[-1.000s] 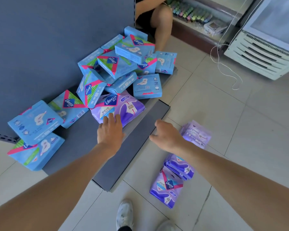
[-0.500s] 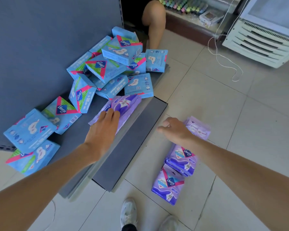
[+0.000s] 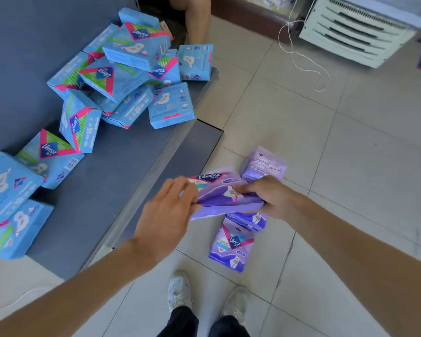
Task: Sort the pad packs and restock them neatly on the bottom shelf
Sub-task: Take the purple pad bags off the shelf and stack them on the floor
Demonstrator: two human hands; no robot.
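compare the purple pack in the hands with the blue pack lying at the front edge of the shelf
The purple pack is gripped by the left hand and right hand above the floor; the blue pack lies untouched on the shelf. The purple pack looks soft and creased; the blue pack looks boxy, with sharp corners. The purple pack shows its logo; the blue pack shows a pad drawing. Both have pink trim.

Boxes (image 3: pixel 122 76) on bottom shelf (image 3: pixel 122 186) (left); other packs (image 3: pixel 231 244) on floor (image 3: pixel 350 166), right
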